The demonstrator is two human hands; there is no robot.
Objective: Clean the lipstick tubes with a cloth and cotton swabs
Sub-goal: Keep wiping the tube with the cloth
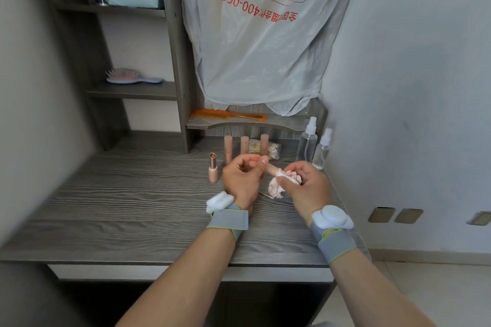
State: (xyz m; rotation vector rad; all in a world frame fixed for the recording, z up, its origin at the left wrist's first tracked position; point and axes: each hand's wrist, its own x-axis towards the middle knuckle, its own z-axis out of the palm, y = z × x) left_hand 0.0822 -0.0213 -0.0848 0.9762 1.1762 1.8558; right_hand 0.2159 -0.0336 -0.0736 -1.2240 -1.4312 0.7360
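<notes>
Left hand [243, 174] pinches a pink lipstick tube [271, 169] steady near the surface's [132, 207] back edge; right hand [303, 186] presses a crumpled white cloth [276, 188] around it to wipe.

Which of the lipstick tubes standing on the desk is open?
The leftmost pink lipstick tube, standing apart in front of the row: cap off, bullet exposed. The three pink tubes behind are closed.

Four lipstick tubes are visible: three capped ones [244, 144] standing in a row at twelve o'clock from the hands, one open tube [212, 166] at ten o'clock. Two spray bottles [308, 141] stand at two o'clock. There is one comb [228, 114], one hairbrush [132, 76], one plastic bag [260, 42].
</notes>
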